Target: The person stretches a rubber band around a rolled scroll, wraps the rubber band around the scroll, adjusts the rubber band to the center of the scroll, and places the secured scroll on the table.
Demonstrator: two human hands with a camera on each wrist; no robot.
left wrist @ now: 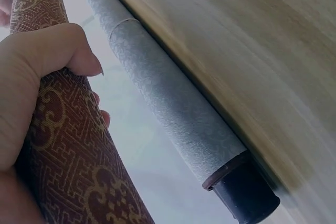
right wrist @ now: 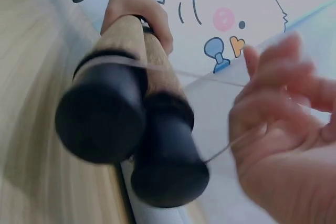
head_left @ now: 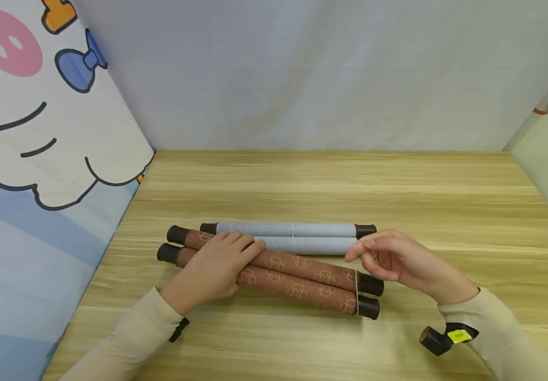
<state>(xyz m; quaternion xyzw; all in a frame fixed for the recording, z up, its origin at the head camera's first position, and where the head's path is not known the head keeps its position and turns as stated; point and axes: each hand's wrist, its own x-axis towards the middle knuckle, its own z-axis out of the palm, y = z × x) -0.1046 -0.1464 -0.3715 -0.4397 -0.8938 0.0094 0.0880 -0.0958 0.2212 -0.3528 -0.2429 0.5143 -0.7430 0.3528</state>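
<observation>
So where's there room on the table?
The wooden tabletop is bare behind the pale-blue scroll, up to the grey cloth, and in front of the reddish-brown patterned scroll, between the sleeves. It's crowded mid-table: both scrolls, the left hand and the right hand.

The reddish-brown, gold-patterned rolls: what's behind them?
Behind them lie pale blue-grey rolls with dark end caps, bound by a thin band. In the head view, the left hand and brown rolls cover the nearer pale roll's left part.
</observation>
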